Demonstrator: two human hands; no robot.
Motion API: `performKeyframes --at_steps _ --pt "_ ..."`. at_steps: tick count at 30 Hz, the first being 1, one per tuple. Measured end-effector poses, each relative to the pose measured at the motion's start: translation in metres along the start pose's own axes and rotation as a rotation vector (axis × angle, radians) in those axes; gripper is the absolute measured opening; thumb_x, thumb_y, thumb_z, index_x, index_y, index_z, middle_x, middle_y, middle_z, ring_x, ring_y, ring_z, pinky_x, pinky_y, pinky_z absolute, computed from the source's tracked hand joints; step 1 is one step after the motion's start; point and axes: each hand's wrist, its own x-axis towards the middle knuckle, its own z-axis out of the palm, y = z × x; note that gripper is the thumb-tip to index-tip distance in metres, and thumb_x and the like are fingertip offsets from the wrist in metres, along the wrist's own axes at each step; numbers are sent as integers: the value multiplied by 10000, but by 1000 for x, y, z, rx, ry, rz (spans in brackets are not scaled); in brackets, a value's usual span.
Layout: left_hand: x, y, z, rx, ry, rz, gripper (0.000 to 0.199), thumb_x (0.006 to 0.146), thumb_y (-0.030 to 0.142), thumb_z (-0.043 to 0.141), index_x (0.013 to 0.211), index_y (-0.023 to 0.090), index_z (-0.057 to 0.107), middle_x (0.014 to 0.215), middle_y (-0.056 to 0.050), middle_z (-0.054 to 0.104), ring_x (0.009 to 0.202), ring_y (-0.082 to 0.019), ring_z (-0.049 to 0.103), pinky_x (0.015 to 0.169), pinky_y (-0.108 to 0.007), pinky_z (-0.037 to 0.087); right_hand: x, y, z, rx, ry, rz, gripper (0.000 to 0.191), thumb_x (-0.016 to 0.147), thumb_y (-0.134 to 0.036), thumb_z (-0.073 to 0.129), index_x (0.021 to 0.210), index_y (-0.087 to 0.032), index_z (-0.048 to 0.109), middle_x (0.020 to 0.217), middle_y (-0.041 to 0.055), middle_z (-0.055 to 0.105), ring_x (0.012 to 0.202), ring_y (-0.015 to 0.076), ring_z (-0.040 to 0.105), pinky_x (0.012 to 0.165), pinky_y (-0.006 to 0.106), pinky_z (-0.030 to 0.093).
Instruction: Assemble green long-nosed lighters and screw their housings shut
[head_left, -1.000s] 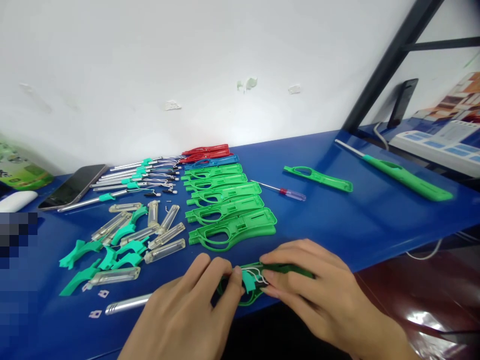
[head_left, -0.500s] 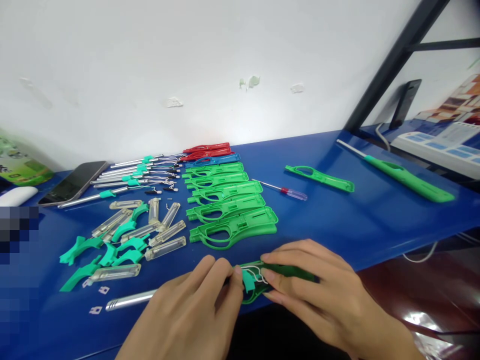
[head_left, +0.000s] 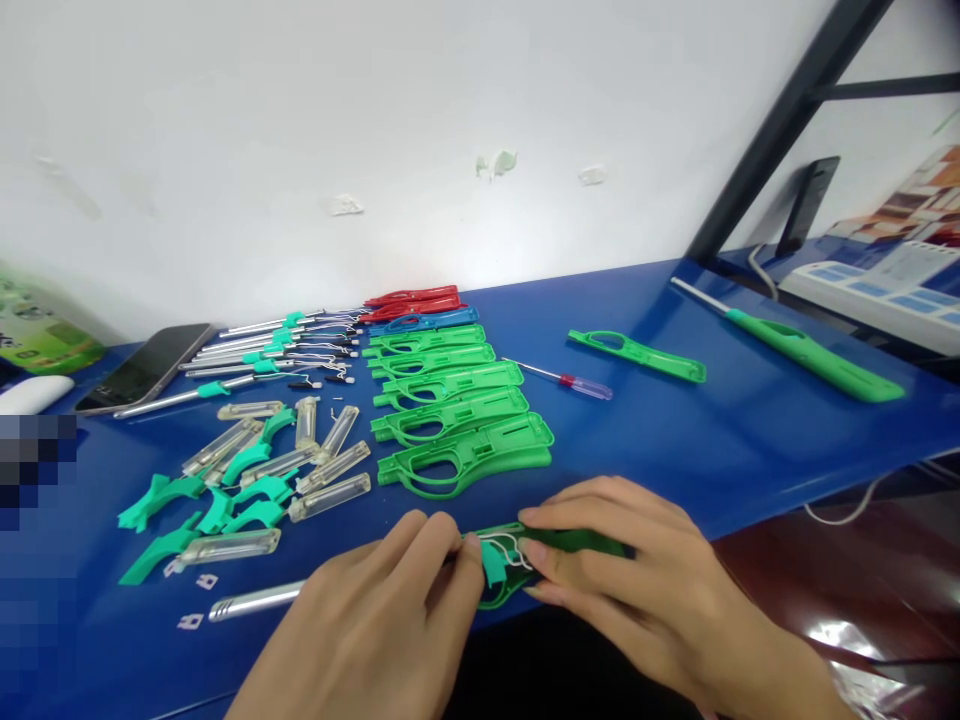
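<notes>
At the table's front edge, my left hand (head_left: 382,610) is closed at the front end of a green lighter shell (head_left: 581,541), where a metal tube (head_left: 255,601) sticks out to the left. My right hand (head_left: 637,570) grips the same shell farther right, thumb and fingers near white wires (head_left: 508,547). A teal trigger piece (head_left: 493,563) sits inside the shell between my hands. My left fingertips hide what lies under them.
Green half shells (head_left: 469,450) lie in a row beyond my hands, red and blue ones behind. Clear tanks (head_left: 330,496), teal triggers (head_left: 161,550) and metal tubes (head_left: 165,396) lie left. Rightward are a screwdriver (head_left: 589,387), a half shell (head_left: 645,357) and a whole lighter (head_left: 817,357).
Both hands and the shell stay almost in place. The whole view has shifted very slightly.
</notes>
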Motion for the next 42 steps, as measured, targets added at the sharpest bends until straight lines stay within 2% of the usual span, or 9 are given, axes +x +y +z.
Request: performKeyframes --at_steps 5,10,14,20,31,36,42 --pt "3 -4 3 57 50 96 295 1050 63 348 1050 229 592 933 -9 679 753 -175 672 602 -275 526 0 -1 3 17 8 37 13 1079 -240 733 1084 -229 731 1186 -3 807 1033 156 724 896 337 567" --pt "6 -4 1 76 94 120 404 1113 71 231 1102 224 605 893 9 652 710 -153 656 572 -293 467 4 -6 5 91 -10 171 38 1080 -264 737 1066 -275 703 1160 -40 798 1018 140 733 919 317 559" --pt "7 -5 6 97 138 111 401 1121 73 237 1197 223 601 871 24 627 651 -154 643 519 -320 440 10 -13 5 163 27 209 81 1085 -203 708 1025 -257 700 1096 -46 789 1020 108 724 921 251 563" --pt "8 -6 14 121 160 100 347 1101 70 299 1176 241 591 824 39 574 560 -168 575 469 -359 386 13 -18 9 198 84 258 125 1076 -209 726 962 -247 694 988 -50 781 957 97 723 884 205 572" --pt "6 -5 14 156 158 112 396 1047 5 296 1216 228 576 869 29 596 598 -172 607 490 -352 412 9 -15 8 153 80 192 66 1057 -183 748 1014 -227 724 1054 -16 771 979 111 702 908 211 589" --pt "6 -6 15 154 175 110 405 1025 -14 308 1207 228 577 886 27 608 614 -167 611 504 -346 409 7 -15 8 66 62 130 45 1065 -166 730 1070 -210 738 1059 3 776 995 134 694 918 266 593" --pt "3 -4 8 99 82 109 285 1077 63 342 1079 240 566 923 14 634 681 -162 654 537 -317 458 4 -16 8 -73 39 36 60 1061 -213 723 1088 -186 770 1069 45 785 1016 185 704 896 338 613"
